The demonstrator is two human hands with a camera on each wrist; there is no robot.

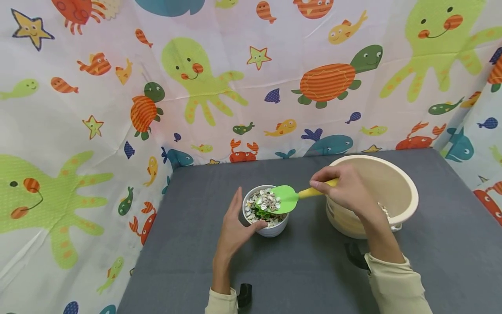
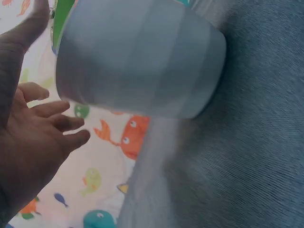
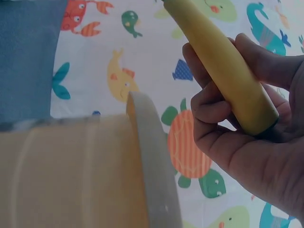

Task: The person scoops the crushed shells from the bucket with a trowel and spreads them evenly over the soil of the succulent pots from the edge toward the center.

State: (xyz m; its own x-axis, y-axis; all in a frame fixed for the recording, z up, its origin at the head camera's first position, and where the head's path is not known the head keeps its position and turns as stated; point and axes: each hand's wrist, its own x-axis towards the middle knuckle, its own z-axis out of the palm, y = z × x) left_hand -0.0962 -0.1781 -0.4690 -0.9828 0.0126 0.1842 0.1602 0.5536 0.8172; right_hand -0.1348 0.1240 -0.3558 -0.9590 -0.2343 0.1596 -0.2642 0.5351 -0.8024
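Over a small white pot [image 1: 269, 232] in the head view, the green blade of a yellow-handled garden trowel [image 1: 289, 199] bears a heap of pale shell-like bits [image 1: 268, 200]. My right hand [image 1: 347, 187] grips the handle, fingers and thumb wrapped around it in the right wrist view. Beneath the blade, a green plant [image 1: 262, 213] shows among more pale bits in the pot. My left hand [image 1: 234, 229] is spread at the pot's left side, thumb by the near rim. In the left wrist view its fingers [image 2: 57, 110] are loosely extended beside the ridged pot wall.
A large cream pot [image 1: 408, 205] stands at the right, under and behind my right forearm, with some pale bits inside. Grey cloth [image 1: 188, 253] covers the table. A curtain printed with sea animals [image 1: 235, 26] rises along the back and both sides.
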